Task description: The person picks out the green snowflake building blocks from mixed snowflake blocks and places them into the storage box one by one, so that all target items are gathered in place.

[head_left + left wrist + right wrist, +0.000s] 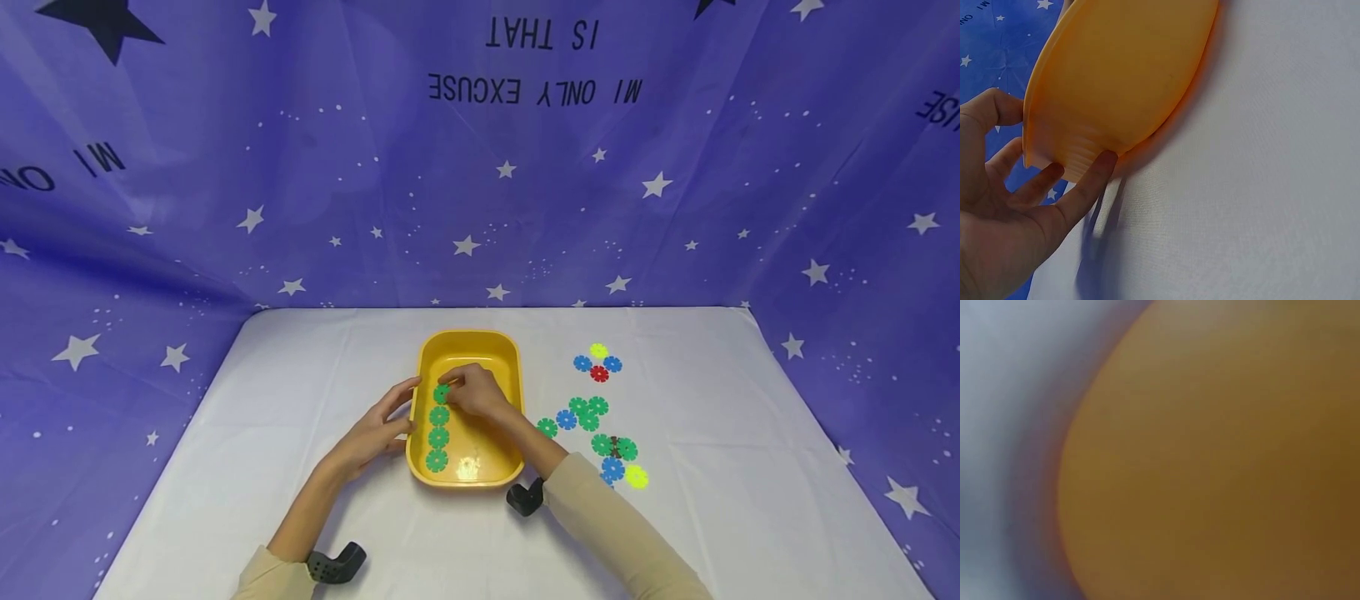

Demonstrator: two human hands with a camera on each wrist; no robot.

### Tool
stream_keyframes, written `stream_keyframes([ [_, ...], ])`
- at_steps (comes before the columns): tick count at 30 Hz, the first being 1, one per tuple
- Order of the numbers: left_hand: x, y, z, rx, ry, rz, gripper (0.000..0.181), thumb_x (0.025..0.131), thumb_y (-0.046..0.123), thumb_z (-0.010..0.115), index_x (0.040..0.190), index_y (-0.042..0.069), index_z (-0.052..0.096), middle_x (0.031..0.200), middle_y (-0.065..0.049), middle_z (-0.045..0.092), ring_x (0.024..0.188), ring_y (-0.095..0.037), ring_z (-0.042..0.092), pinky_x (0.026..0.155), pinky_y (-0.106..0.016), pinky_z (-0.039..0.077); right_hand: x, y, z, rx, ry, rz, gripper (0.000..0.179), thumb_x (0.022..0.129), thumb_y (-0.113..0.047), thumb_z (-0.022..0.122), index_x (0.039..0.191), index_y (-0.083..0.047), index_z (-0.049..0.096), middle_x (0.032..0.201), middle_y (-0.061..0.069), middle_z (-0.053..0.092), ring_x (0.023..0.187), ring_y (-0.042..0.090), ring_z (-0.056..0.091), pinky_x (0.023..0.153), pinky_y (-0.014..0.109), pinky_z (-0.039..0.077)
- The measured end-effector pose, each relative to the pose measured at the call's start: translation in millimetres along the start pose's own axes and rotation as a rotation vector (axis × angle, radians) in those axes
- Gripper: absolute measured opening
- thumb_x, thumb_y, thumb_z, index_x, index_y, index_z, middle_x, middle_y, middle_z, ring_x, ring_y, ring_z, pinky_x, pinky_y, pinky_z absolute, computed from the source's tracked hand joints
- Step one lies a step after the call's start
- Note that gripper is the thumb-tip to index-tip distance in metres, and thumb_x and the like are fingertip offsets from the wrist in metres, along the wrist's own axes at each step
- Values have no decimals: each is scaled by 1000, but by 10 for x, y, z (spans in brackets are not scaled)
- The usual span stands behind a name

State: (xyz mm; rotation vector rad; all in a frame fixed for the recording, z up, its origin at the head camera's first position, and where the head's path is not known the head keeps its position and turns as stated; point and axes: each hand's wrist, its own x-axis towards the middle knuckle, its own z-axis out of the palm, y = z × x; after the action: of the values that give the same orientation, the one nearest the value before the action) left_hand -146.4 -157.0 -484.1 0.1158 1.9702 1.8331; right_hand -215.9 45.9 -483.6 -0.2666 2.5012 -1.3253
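A yellow tray [472, 479] stands on the white table. Inside it, along its left side, three green snowflake discs [438, 437] form a column. My right hand [476, 389] reaches into the tray and pinches another green snowflake disc [441, 394] at the column's far end. On the tray's left, my left hand [373, 435] rests its fingertips against the outer wall and rim. The left wrist view shows those fingers [1088, 187] spread along the yellow wall [1116, 75]. Only the blurred tray wall [1210, 456] fills the right wrist view; the hand there is out of sight.
Right of the tray lie loose discs: a blue, yellow and red group [599, 373], a green cluster [588, 422], and nearer ones including a yellow disc [636, 477] and a dark brown piece [616, 447]. The right forearm partly covers a blue disc. A starry purple cloth [465, 208] hangs behind.
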Motion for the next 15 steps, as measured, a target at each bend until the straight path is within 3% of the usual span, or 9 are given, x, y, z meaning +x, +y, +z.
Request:
stream_keyframes([
  [15, -11, 7, 5, 2, -7, 5, 77, 89, 4, 57, 158, 22, 27, 164, -15, 15, 141, -43, 32, 96, -46, 52, -4, -18, 17, -75, -5, -13, 32, 85, 0, 67, 115, -6, 75, 79, 2, 63, 64, 14, 53, 53, 20, 42],
])
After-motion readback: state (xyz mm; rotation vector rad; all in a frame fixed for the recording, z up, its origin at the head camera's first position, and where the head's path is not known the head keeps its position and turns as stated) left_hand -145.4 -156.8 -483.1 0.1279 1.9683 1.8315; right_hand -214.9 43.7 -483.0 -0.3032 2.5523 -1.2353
